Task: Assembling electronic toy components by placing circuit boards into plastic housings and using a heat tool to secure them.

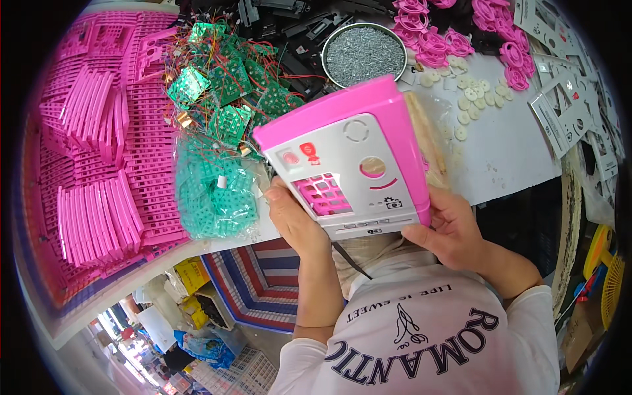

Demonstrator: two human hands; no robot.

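Note:
Between my two hands is a pink plastic panel with a white printed face plate [359, 141], held tilted above the table's front edge. The plate has a grid of openings at its lower left and a round hole toward the right. My left hand [293, 217] grips its lower left edge, thumb at the side. At the lower right corner my right hand [447, 227] is closed round the edge, thumb lying on the front. The fingers behind the panel are hidden.
Stacked pink panels [99, 220] fill the left. Beside them are a bag of teal keypads [214, 191] and green circuit boards with wires [230, 79]. Behind stands a round tin of screws [365, 52]. Small white discs [471, 99], pink rings [431, 43] and white face plates [566, 108] lie right.

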